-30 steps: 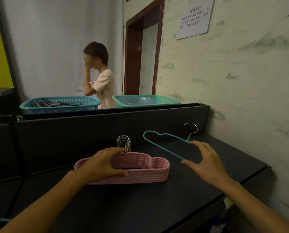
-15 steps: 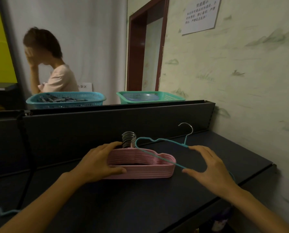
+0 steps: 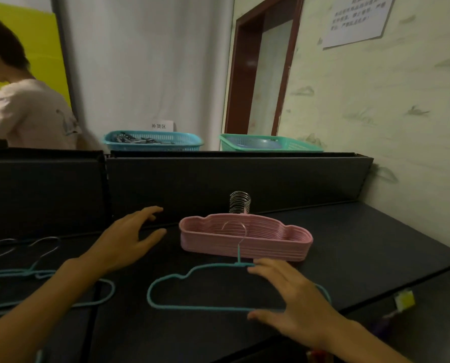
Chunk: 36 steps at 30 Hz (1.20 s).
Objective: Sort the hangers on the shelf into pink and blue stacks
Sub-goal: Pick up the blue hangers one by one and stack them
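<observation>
Head view: two baskets far. The blue basket (image 3: 153, 141) holds dark clips, the green basket (image 3: 271, 143) a bluish dish. My right hand (image 3: 294, 297) fingers pinch one blue hanger (image 3: 192, 292); left hand (image 3: 124, 239) fingers spread.

Behind the dark ledge: a blue basket (image 3: 153, 140) holding dark clips, beside a green basket (image 3: 269, 143). Further left, a person in a pale shirt (image 3: 28, 113). Up on the wall, a paper notice (image 3: 359, 18), next to a red-brown door frame (image 3: 238, 74).
</observation>
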Motion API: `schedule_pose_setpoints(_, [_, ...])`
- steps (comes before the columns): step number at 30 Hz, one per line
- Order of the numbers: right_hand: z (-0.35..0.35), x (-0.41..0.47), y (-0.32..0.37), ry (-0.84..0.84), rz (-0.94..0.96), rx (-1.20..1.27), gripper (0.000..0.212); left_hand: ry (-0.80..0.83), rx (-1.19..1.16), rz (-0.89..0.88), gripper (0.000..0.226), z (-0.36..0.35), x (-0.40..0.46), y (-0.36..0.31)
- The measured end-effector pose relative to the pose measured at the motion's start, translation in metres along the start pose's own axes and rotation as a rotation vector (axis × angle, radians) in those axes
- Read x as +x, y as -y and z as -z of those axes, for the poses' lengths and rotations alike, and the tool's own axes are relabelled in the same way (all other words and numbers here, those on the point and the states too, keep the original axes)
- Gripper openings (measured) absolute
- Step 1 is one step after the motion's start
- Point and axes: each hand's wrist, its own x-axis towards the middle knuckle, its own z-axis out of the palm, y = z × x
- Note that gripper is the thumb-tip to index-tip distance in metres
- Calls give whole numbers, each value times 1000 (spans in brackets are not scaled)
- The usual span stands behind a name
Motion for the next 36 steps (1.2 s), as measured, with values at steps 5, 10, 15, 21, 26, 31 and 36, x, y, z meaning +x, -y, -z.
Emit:
schedule_pose_setpoints(5, [-23, -4, 24, 118, -19, -14, 73, 44, 0, -4, 60, 6, -16, 12])
schedule_pose_setpoints(10, [-29, -6, 47, 211, -92, 28, 67, 78, 1, -35, 60, 9, -23, 19])
schedule_pose_setpoints(15, [-25, 0, 57, 354, -256, 92, 64, 121, -11, -75, 60, 7, -29, 23])
schedule_pose_setpoints(21, [-20, 8, 61, 388, -263, 100, 67, 129, 50, -85, 58, 10, -54, 18])
schedule_pose_setpoints(26, [-14, 13, 68, 397, -214, 44, 70, 69, 73, -57, 57, 29, -86, 13])
schedule_pose_setpoints(31, [-4, 27, 92, 303, -69, 11, 71, 25, 149, -3, 60, 49, -133, -1])
schedule_pose_setpoints(36, [-20, 47, 133, 218, 94, 73, 67, -7, 274, 61, 72, 61, -215, -5])
